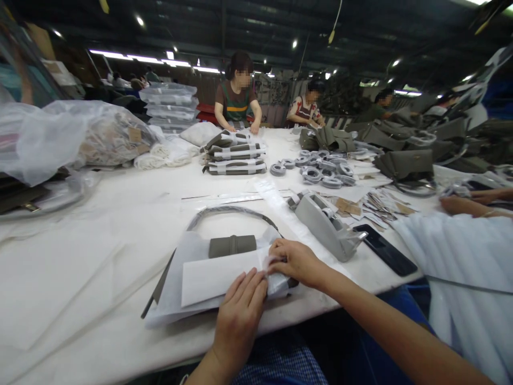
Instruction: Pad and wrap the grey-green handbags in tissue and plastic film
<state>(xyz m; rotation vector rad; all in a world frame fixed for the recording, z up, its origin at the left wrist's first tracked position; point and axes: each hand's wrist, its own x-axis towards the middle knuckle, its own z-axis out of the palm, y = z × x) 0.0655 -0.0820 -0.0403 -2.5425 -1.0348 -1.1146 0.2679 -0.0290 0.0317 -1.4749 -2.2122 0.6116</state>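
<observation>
An olive-grey handbag (232, 245) lies flat on the table before me, its wrapped handle (224, 209) arching away at the far side. Thin translucent wrapping sheet (172, 299) covers much of the bag. On top rests a folded white paper strip (218, 276). My left hand (240, 313) presses on the strip's right end with fingers stretched out flat. Just right of it, my right hand (294, 262) pinches the edge of the wrapping. Whether a piece of tape is also between those fingers cannot be made out.
A grey tape dispenser (324, 224) and black phone (385, 249) lie to the right, near white foam sheets (465, 267). Beyond are wrapped coils (320, 170), stacked bags (234, 167) and loose olive bags (409, 164). Co-workers (238, 101) stand opposite; another person's hand (459, 205) is at right.
</observation>
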